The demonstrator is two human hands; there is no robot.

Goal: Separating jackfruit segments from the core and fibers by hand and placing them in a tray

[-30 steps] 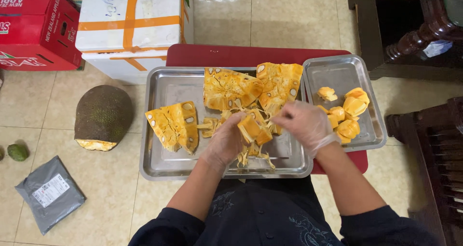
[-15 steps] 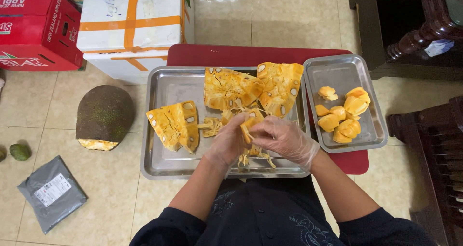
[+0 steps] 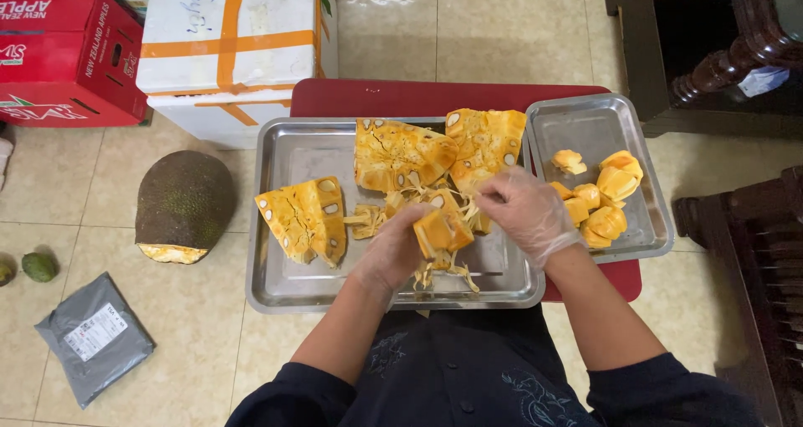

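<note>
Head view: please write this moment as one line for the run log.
left hand: holds jackfruit piece | right hand: pulling at its top, gloved | under: large steel tray | small steel tray: peeled pods

Jackfruit piece [image 3: 442,229]: orange-yellow chunk with pale stringy fibres hanging beneath, held above the front of the large steel tray [image 3: 284,289].
Left hand [image 3: 391,250]: gloved, its grip closed on the piece's left side.
Right hand [image 3: 527,214]: in a clear glove, fingertips pinching at the piece's upper right.
</note>
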